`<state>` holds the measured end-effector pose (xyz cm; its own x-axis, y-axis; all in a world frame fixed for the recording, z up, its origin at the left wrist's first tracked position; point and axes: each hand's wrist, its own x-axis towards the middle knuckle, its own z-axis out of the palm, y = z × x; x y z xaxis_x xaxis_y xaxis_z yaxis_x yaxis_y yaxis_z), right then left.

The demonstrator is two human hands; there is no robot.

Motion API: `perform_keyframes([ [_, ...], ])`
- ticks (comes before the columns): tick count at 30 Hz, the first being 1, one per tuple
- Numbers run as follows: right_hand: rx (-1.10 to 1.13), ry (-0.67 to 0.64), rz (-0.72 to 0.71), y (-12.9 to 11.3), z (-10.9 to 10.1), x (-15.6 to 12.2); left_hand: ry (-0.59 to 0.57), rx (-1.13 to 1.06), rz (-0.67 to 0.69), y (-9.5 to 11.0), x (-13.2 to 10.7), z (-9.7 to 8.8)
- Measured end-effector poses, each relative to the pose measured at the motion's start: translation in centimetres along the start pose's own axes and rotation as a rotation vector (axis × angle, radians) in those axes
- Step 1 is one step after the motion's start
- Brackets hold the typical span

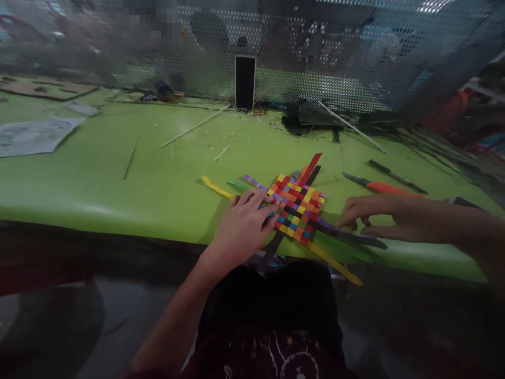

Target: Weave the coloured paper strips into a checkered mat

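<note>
At the far left a paper sheet lies on the green table, with a thin stick further in. A phone stands upright at the back, against the mesh wall.

The left hand lies flat and open on the near left edge of the mat. Its fingers are spread over the weave and close on nothing. The mat, woven from coloured paper strips, sits at the table's near edge, in front of the person. Loose ends fan out from it, among them a yellow strip to the left and a red one pointing away.

It looks very light, thin and floppy, likely to slide on the smooth table and to crease or tear if tugged. The weave probably loosens at its edges. A flat palm on the woven middle seems the safest hold, and single strips are best pinched close to the weave.

The right hand rests its fingertips on the dark strips trailing from the mat's right side. I cannot tell whether it pinches one. Just beyond it lies an orange-handled knife.
</note>
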<state>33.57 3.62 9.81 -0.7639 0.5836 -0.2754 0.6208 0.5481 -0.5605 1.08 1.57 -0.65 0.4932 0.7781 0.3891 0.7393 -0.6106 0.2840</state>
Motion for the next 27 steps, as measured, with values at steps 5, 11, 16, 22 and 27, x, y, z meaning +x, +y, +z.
perform_keyframes([
  [5, 0.101, 0.049, 0.100, 0.4, 1.9, -1.4, 0.009, 0.013, 0.003, -0.2, -0.1, 0.4],
  [11, 0.334, 0.373, 0.178, 1.5, 3.4, -1.4, 0.003, 0.034, 0.035, -0.2, 0.0, 0.3],
  [16, 0.349, 0.389, 0.132, 0.5, 1.9, 2.9, -0.019, 0.058, 0.014, -0.2, 0.1, 0.3],
  [22, -0.078, 0.308, 0.047, -1.1, 2.3, 10.5, -0.051, 0.040, 0.015, 0.0, 0.1, 0.0],
  [27, -0.256, 0.424, 0.117, -0.8, 5.1, 12.3, -0.052, 0.027, 0.021, 0.0, 0.1, -0.1],
])
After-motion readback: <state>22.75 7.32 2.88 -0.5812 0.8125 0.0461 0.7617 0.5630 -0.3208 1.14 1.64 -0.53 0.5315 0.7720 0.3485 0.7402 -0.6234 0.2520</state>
